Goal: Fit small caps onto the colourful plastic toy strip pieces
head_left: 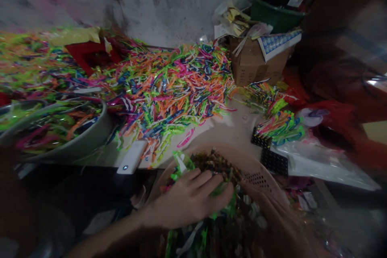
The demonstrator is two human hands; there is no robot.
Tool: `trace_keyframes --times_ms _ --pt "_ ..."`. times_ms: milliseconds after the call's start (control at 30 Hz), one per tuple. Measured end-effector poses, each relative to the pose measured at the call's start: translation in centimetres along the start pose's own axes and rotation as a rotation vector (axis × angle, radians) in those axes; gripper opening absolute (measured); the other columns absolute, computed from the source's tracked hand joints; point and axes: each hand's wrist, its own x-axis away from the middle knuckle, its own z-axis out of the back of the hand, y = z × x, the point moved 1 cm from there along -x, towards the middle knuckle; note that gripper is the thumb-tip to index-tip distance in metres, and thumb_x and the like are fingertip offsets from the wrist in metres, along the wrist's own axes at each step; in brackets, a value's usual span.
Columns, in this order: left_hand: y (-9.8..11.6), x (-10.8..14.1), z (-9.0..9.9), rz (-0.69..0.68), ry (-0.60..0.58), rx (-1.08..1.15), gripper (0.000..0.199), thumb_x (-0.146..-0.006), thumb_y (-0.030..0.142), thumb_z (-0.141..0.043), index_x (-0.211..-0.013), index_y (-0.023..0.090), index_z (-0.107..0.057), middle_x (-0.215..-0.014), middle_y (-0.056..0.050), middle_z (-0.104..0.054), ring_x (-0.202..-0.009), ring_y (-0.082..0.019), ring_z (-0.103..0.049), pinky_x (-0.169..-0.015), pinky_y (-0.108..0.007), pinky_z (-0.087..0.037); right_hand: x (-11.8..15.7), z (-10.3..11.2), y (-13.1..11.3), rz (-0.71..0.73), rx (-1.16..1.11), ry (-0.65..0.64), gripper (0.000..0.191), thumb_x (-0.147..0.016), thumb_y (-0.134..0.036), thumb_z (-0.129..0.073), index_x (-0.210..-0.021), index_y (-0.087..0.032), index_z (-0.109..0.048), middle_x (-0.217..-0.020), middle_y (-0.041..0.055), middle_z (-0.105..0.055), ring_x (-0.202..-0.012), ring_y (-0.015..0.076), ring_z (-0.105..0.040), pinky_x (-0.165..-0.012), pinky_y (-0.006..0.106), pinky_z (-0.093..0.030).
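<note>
A pale pink perforated basket (273, 183) stands in front of me at the table's near edge. It holds many small dark brown and clear pieces (211, 159), too blurred to name, and some bright green plastic pieces (183, 161). My left hand (195, 197) is over the basket, its fingers curled around green plastic pieces. My right hand (261, 195) reaches into the basket's right side; it is dim and smeared, and its fingers are hidden. Beyond the basket, a large heap of thin neon plastic strips (181, 84) covers the table (232, 133).
A white power bank or phone-like block (132, 157) lies at the table's front edge. Left of it stands a grey tub (99, 125) of strips. A cardboard box (260, 62), a green basin (275, 16), black perforated trays (273, 161) and a plastic bag (326, 165) are on the right.
</note>
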Motion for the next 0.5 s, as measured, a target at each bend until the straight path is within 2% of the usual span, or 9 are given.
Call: trace_keyframes --times_ms 133,267,400,500 --pt "0.1 0.0 0.0 0.02 0.023 0.01 0.023 -0.094 0.014 -0.039 -0.107 0.018 -0.057 -0.086 -0.001 -0.064 -0.072 -0.015 -0.058 -0.063 -0.028 -0.044 0.2 -0.5 0.1 0.146 -0.035 -0.052 0.079 -0.063 -0.001 -0.041 -0.133 -0.037 -0.045 -0.118 -0.004 -0.064 -0.102 0.0215 -0.064 -0.087 0.033 -0.056" --pt "0.0 0.3 -0.1 -0.003 0.016 0.03 0.027 -0.095 0.012 -0.034 -0.112 0.014 -0.055 -0.079 -0.002 -0.063 -0.068 -0.014 -0.056 -0.063 -0.028 -0.044 0.1 -1.2 0.4 0.264 -0.058 -0.084 0.077 -0.068 -0.003 -0.041 -0.139 -0.033 -0.038 -0.121 -0.0003 -0.063 -0.103 0.0207 -0.064 -0.083 0.029 -0.057" --pt "0.1 0.8 -0.8 -0.005 0.076 0.011 0.026 -0.094 0.013 -0.036 -0.111 0.017 -0.057 -0.078 -0.001 -0.063 -0.068 -0.013 -0.056 -0.064 -0.027 -0.043 -0.6 -1.5 0.8 0.326 -0.052 -0.096 0.068 -0.072 -0.007 -0.045 -0.134 -0.036 -0.045 -0.115 -0.0014 -0.067 -0.093 0.0181 -0.068 -0.073 0.022 -0.058" --pt "0.0 0.8 -1.5 0.007 0.072 -0.004 0.022 -0.093 0.015 -0.042 -0.106 0.018 -0.059 -0.078 0.0 -0.064 -0.068 -0.014 -0.057 -0.065 -0.028 -0.043 -1.3 -1.8 1.1 0.329 -0.049 -0.097 0.059 -0.072 -0.01 -0.049 -0.124 -0.037 -0.054 -0.1 -0.0033 -0.072 -0.08 0.0148 -0.07 -0.064 0.017 -0.057"
